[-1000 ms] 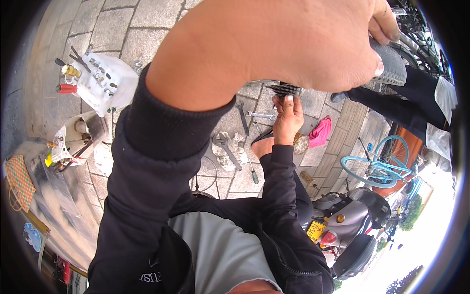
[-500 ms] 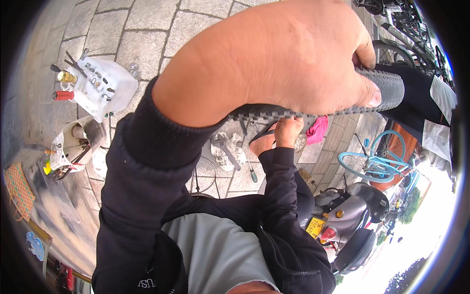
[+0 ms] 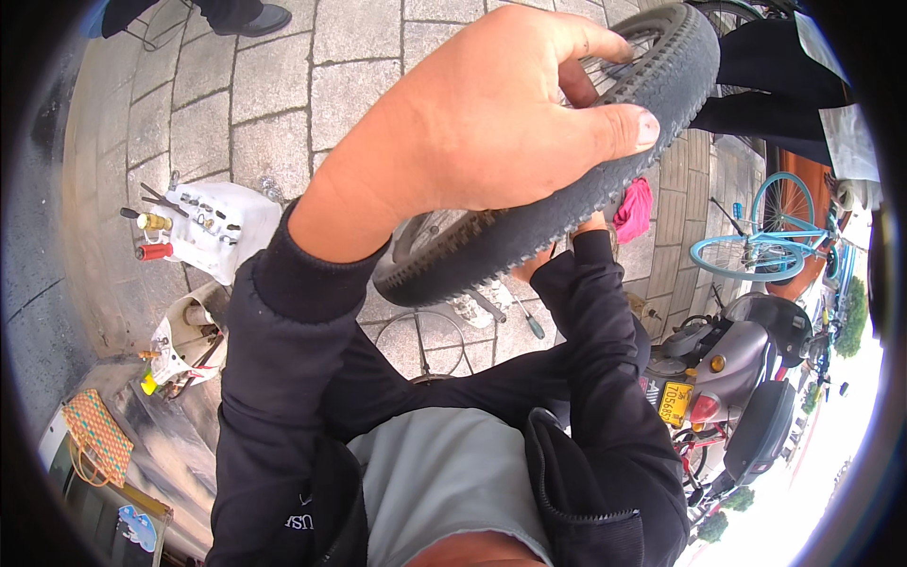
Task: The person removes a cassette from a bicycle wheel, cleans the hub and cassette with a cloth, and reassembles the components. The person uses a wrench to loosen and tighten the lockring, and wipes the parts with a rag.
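Note:
My left hand (image 3: 472,132) grips a bicycle wheel with a knobby black tyre (image 3: 539,222), its fingers over the rim and thumb on the tread; the wheel is tilted across my view. My right hand (image 3: 591,221) is mostly hidden beneath the tyre, so its fingers cannot be seen. Just past it lies a crumpled pink cloth (image 3: 631,208). A screwdriver (image 3: 534,325) and a metal tool on a pale rag (image 3: 487,304) lie on the paving below the wheel.
At left are a white plastic container with tools (image 3: 217,246), another tool bucket (image 3: 184,335) and a woven bag (image 3: 94,439). A blue bicycle (image 3: 756,255) and parked scooter (image 3: 727,378) are at right. Other people's legs appear at upper left (image 3: 248,19) and upper right (image 3: 765,113).
My view has shifted. The wheel and my left hand have swung so the tyre shows more fully. My right hand, earlier holding a dark toothed cog cluster, has gone behind the tyre.

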The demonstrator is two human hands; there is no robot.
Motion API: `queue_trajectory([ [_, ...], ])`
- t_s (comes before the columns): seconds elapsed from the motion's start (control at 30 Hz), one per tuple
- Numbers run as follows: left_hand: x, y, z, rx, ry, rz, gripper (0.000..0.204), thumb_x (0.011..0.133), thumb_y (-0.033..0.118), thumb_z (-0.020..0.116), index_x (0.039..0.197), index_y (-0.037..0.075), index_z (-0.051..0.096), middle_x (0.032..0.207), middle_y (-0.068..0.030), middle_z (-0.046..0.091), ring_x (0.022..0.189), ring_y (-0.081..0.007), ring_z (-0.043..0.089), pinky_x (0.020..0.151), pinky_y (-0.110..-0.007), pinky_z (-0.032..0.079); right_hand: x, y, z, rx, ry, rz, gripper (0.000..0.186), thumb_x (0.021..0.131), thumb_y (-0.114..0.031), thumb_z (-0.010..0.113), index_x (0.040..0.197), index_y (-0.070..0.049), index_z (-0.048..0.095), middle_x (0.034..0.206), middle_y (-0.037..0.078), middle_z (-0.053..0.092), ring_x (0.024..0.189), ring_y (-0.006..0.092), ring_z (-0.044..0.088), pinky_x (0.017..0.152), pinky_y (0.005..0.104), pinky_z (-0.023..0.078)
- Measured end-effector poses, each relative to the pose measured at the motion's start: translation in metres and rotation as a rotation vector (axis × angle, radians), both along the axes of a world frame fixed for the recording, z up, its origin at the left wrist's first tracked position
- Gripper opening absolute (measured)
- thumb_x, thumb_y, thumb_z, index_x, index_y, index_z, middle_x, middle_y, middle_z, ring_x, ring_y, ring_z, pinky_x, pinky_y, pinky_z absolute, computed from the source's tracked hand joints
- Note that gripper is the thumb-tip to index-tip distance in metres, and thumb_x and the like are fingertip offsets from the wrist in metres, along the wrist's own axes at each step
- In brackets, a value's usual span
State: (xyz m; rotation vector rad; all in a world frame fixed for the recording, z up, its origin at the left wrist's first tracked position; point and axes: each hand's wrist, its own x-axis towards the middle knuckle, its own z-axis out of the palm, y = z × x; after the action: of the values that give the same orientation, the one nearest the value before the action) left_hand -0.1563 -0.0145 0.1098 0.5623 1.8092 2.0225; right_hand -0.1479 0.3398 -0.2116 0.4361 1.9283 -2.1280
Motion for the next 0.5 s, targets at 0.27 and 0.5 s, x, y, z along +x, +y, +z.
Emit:
queue_trajectory([
  [0.27, -0.003, 0.011, -0.011, -0.016, -0.094, -0.007, 0.090, 0.089, 0.023, 0.089, 0.163, 0.001, 0.043, 0.111, -0.0123, 0.072, 0.091, -0.0142, 0.073, 0.083, -0.027, 0.055, -0.037, 0.001, 0.057, 0.022, -0.140, 0.293, 0.063, 0.103, -0.018, 0.072, 0.153, 0.013, 0.048, 0.126, 0.019, 0.070, 0.099, 0.0280, 0.076, 0.094, 0.0376, 0.062],
  [0.5, -0.007, 0.000, -0.016, -0.022, -0.123, 0.110, 0.117, 0.074, 0.012, 0.098, 0.168, 0.003, 0.028, 0.115, -0.0131, 0.072, 0.085, -0.0122, 0.073, 0.075, -0.023, 0.055, -0.067, -0.006, 0.041, -0.091, -0.164, 0.408, 0.057, 0.106, -0.018, 0.068, 0.149, 0.014, 0.049, 0.114, 0.017, 0.073, 0.096, 0.0241, 0.075, 0.092, 0.0395, 0.062],
])
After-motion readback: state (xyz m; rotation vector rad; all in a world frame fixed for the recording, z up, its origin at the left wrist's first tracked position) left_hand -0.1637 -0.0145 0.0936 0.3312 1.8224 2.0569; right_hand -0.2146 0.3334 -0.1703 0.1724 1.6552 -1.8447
